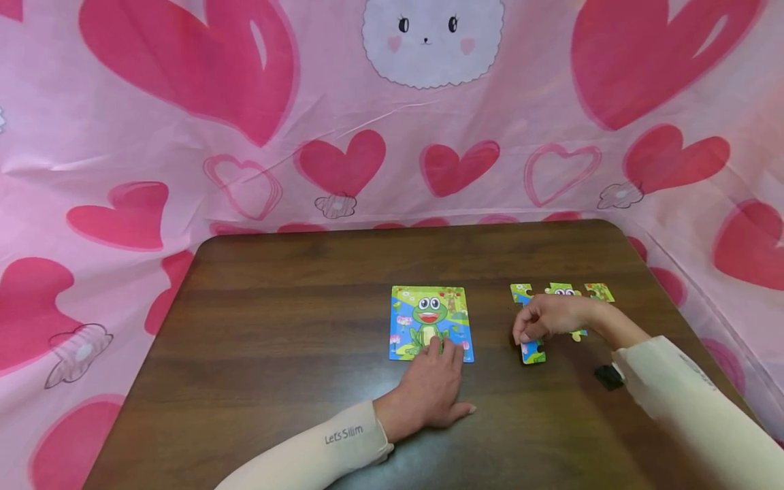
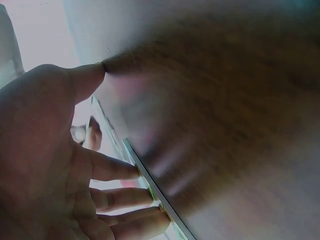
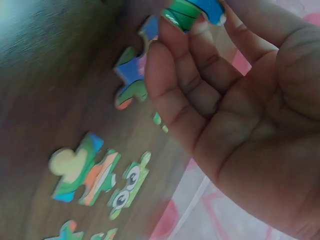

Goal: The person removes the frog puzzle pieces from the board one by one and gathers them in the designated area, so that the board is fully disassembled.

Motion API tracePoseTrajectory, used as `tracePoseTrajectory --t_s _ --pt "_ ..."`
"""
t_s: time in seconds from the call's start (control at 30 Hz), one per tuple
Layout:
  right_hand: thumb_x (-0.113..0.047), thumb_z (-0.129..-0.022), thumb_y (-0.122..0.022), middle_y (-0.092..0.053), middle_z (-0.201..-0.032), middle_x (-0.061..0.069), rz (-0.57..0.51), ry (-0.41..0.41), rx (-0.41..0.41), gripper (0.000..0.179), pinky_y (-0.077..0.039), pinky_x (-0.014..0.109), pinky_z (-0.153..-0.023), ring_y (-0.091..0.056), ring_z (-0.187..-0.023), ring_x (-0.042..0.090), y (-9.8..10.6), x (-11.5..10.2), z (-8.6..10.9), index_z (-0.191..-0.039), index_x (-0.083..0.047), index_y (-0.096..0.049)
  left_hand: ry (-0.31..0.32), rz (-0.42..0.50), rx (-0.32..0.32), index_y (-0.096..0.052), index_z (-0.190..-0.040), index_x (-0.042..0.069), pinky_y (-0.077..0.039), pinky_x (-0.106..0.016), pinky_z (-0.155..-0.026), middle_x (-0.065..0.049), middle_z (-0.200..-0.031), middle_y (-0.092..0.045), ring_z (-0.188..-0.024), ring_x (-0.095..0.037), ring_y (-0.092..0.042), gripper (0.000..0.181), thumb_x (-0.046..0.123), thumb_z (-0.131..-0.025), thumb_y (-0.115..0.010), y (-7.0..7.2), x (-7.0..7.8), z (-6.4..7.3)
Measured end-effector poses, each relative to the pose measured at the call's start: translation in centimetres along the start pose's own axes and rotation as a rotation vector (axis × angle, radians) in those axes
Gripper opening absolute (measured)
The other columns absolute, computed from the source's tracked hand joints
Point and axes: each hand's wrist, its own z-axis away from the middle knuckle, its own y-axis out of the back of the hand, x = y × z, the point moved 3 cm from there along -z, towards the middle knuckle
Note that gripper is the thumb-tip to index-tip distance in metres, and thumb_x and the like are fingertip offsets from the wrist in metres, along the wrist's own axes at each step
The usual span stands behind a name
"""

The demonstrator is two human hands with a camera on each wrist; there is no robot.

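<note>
A square frog picture board [image 1: 401,309] lies flat on the table. My left hand [image 1: 429,388] rests at its near edge, fingers extended with the tips on the picture and the thumb out to the side. To the right, my right hand [image 1: 554,316] pinches a green and blue jigsaw piece [image 3: 182,14] between thumb and fingertips. Below that hand, other loose pieces are spread out, among them one with the frog's eyes [image 3: 129,189] and one with a yellow belly part [image 3: 75,167]. In the head view the hand covers some of them.
Brown wooden table [image 1: 275,306] with a rounded far corner. Pink heart-patterned cloth [image 1: 404,116] hangs behind it and along both sides. At the top of the group lie a corner piece [image 1: 520,291] and a tree piece [image 1: 600,292]. A small black object [image 1: 608,376] is by the right cuff.
</note>
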Motion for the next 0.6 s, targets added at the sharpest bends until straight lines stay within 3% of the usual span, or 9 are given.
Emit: tracePoseTrajectory --t_s 0.33,0.6 --pt "-0.012 -0.096 -0.066 -0.065 -0.081 -0.002 0.027 -0.008 0.026 0.011 -0.041 0.020 -0.061 -0.052 -0.070 0.006 -1.1 1.9 1.0 -0.097 -0.004 -0.074 0.000 0.020 -0.008 -0.047 -0.141 0.008 -0.053 -0.030 -0.096 -0.010 -0.136 -0.056 -0.118 -0.025 -0.055 0.094 0.084 -0.086 -0.045 -0.2 0.0 0.0" --pt "-0.011 -0.097 -0.065 -0.068 -0.090 0.001 0.028 -0.015 0.053 0.015 -0.043 0.021 -0.062 -0.053 -0.074 0.005 -0.7 2.5 1.9 -0.105 -0.004 -0.075 0.000 0.035 -0.028 -0.045 -0.143 0.008 -0.052 -0.030 -0.099 -0.011 -0.138 -0.054 -0.119 -0.025 -0.054 0.094 0.083 -0.086 -0.046 -0.1 -0.1 0.0"
